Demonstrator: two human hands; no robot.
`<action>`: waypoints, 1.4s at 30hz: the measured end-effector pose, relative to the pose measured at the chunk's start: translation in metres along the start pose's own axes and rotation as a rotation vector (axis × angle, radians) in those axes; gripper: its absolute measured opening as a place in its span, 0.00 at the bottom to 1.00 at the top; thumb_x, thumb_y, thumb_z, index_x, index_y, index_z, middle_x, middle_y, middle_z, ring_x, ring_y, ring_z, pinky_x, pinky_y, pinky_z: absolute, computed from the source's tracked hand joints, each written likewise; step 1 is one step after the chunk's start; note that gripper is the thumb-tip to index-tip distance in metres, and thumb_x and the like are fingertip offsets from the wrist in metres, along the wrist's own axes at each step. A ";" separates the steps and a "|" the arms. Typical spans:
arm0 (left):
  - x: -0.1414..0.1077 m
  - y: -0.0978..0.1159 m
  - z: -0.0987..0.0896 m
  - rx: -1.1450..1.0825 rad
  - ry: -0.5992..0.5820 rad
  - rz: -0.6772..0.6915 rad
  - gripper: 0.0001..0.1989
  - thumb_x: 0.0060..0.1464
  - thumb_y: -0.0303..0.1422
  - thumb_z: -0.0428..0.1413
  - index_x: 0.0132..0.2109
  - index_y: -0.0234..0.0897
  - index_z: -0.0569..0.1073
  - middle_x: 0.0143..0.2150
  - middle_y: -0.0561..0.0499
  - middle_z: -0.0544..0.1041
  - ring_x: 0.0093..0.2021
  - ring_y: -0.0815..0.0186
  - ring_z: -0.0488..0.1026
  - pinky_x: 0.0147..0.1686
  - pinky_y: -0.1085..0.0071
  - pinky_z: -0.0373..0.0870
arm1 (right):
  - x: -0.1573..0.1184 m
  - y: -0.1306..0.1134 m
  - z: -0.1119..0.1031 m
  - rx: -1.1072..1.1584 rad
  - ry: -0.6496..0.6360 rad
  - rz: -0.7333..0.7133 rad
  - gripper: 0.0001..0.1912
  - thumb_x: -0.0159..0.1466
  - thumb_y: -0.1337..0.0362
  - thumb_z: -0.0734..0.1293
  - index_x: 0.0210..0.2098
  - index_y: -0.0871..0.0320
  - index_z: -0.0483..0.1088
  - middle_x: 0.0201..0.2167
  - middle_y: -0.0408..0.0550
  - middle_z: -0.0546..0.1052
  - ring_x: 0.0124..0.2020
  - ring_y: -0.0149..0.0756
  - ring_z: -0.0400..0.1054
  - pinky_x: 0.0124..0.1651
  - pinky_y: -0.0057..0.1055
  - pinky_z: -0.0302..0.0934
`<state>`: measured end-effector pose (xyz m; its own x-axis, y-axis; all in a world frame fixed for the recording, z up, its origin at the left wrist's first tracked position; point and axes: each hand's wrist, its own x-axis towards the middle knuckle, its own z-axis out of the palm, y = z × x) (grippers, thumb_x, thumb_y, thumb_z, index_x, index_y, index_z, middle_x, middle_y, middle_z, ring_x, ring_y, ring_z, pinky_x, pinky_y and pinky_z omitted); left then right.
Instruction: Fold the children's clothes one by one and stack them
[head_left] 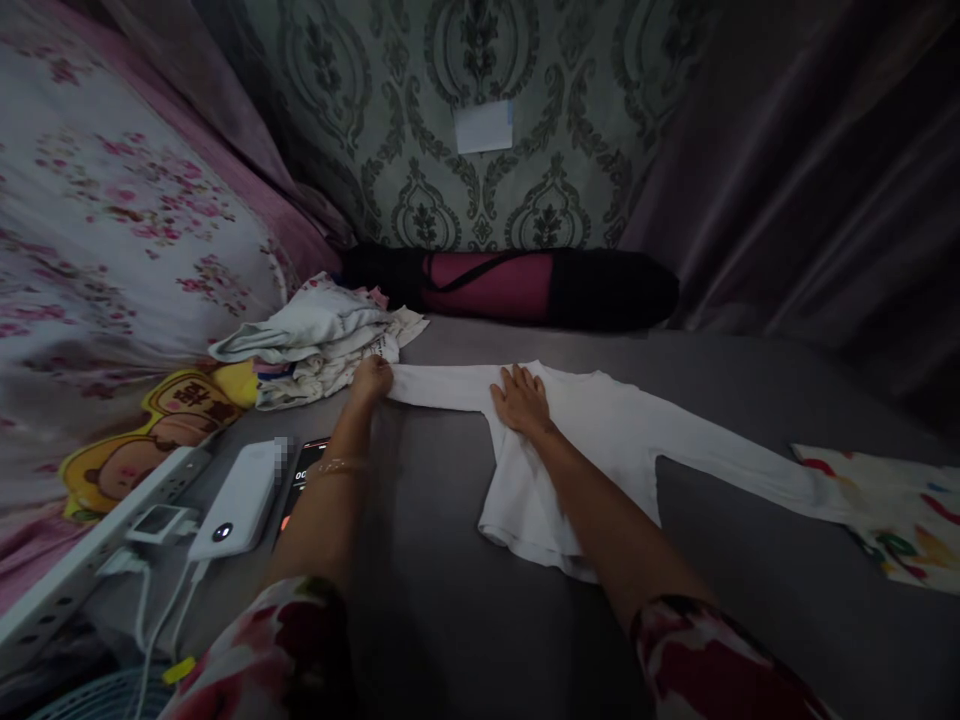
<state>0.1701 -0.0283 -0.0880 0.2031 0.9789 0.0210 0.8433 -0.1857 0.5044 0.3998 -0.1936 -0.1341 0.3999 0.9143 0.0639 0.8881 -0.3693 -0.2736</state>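
Observation:
A white long-sleeved shirt (pixel 600 430) lies spread on the grey bed sheet (pixel 435 500), its sleeves stretched out to both sides. My left hand (pixel 373 380) is closed around the cuff of the sleeve on the left, which runs straight and taut. My right hand (pixel 521 400) rests flat on the shirt near the shoulder on that side, its fingers stretched out. Below that palm the body of the shirt is wrinkled, and my forearm hides part of it. The other sleeve reaches a patterned cloth (pixel 911 515) at the right.
A pile of clothes (pixel 322 335) sits beyond my left hand. Nearer on the left are a phone (pixel 304 480), a white power bank (pixel 238 500), a power strip (pixel 97 550) with cables and a yellow plush cushion (pixel 142 440). A black and maroon bag (pixel 495 285) lies along the wall.

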 end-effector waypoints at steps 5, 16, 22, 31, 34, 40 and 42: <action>-0.012 -0.007 0.025 0.201 0.055 0.000 0.16 0.58 0.27 0.45 0.50 0.30 0.70 0.48 0.32 0.73 0.47 0.50 0.73 0.44 0.60 0.68 | -0.001 -0.002 0.001 -0.039 0.016 0.068 0.33 0.70 0.47 0.48 0.68 0.56 0.53 0.70 0.59 0.48 0.70 0.54 0.37 0.66 0.57 0.27; -0.040 0.053 0.048 0.388 0.112 0.376 0.20 0.60 0.25 0.41 0.56 0.27 0.67 0.54 0.32 0.71 0.57 0.51 0.66 0.57 0.56 0.58 | 0.001 -0.002 0.003 -0.033 0.009 0.071 0.33 0.70 0.47 0.47 0.68 0.55 0.53 0.70 0.60 0.49 0.70 0.55 0.36 0.66 0.59 0.28; -0.072 0.118 0.105 0.128 -0.208 0.720 0.24 0.67 0.39 0.37 0.62 0.31 0.62 0.64 0.39 0.65 0.66 0.57 0.58 0.64 0.60 0.52 | -0.003 -0.001 -0.005 -0.114 -0.056 0.028 0.32 0.68 0.55 0.53 0.70 0.57 0.48 0.71 0.60 0.45 0.71 0.55 0.35 0.66 0.58 0.30; -0.062 0.078 0.103 0.285 -0.149 0.449 0.33 0.66 0.44 0.36 0.67 0.21 0.54 0.70 0.33 0.53 0.70 0.51 0.48 0.67 0.57 0.43 | 0.002 -0.002 0.004 -0.069 0.020 0.075 0.29 0.70 0.56 0.49 0.68 0.54 0.52 0.70 0.59 0.50 0.70 0.54 0.39 0.66 0.59 0.32; -0.055 0.055 0.089 0.351 -0.120 0.372 0.33 0.66 0.44 0.35 0.68 0.22 0.54 0.70 0.32 0.53 0.70 0.51 0.49 0.67 0.56 0.44 | 0.003 -0.002 0.006 -0.069 0.038 0.073 0.28 0.70 0.57 0.49 0.68 0.54 0.53 0.70 0.59 0.50 0.70 0.53 0.39 0.66 0.59 0.32; -0.033 0.011 0.063 0.397 -0.040 0.240 0.30 0.66 0.40 0.37 0.66 0.21 0.56 0.69 0.30 0.55 0.69 0.49 0.50 0.65 0.54 0.47 | 0.002 -0.001 0.005 -0.053 0.044 0.069 0.28 0.70 0.57 0.49 0.67 0.54 0.54 0.70 0.58 0.51 0.70 0.53 0.40 0.66 0.59 0.32; -0.027 0.000 0.057 0.403 0.019 0.190 0.28 0.65 0.39 0.38 0.64 0.21 0.59 0.67 0.29 0.57 0.68 0.49 0.52 0.64 0.55 0.49 | 0.002 -0.001 0.005 -0.050 0.036 0.068 0.28 0.70 0.57 0.49 0.68 0.55 0.54 0.70 0.58 0.51 0.70 0.53 0.39 0.66 0.59 0.32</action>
<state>0.1928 -0.0590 -0.1374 0.3676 0.9247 0.0985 0.9191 -0.3774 0.1129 0.3984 -0.1900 -0.1382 0.4670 0.8805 0.0813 0.8683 -0.4394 -0.2301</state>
